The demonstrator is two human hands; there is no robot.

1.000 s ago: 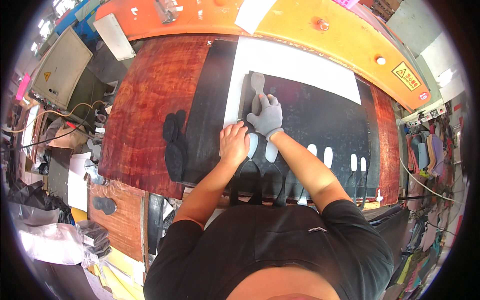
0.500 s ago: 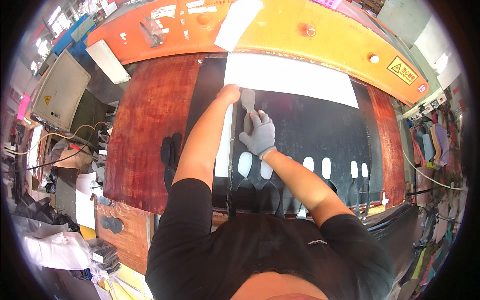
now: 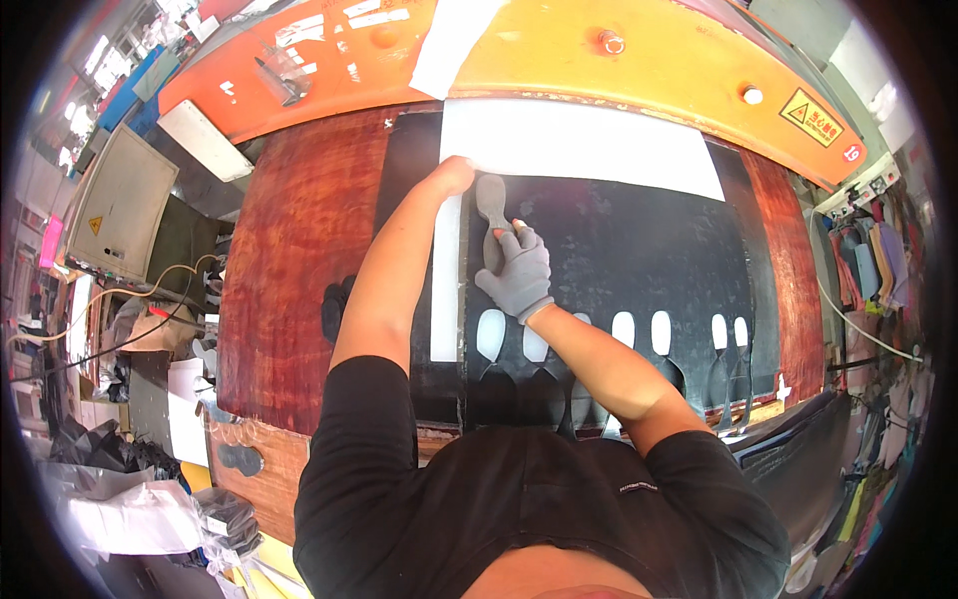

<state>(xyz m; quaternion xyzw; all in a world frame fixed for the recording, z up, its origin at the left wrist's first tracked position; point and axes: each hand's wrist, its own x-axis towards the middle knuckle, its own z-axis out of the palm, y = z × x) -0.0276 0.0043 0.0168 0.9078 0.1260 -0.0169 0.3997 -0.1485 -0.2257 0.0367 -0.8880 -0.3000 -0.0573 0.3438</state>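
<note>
A black sheet (image 3: 619, 260) lies over a white sheet (image 3: 579, 140) on the work table, with several sole-shaped cutouts along its near edge. My right hand (image 3: 521, 278), in a grey glove with some fingertips bare, grips the near end of a grey sole-shaped piece (image 3: 491, 200). That piece lies lengthwise near the left edge of the black sheet. At the far left corner of the sheet is my bare left hand (image 3: 456, 176). Its fingers are curled and mostly hidden, so what they pinch cannot be made out.
An orange machine beam (image 3: 539, 60) spans the far side of the reddish-brown table (image 3: 299, 240). Dark sole-shaped pieces (image 3: 334, 307) lie left of my left forearm. A grey cabinet (image 3: 115, 200) stands at left, and hanging coloured materials (image 3: 878, 260) are at right.
My view has shifted slightly. Both hands stay at nearly the same places on the sheet, the right still on the grey sole-shaped piece. My left forearm now covers more of the dark pieces.
</note>
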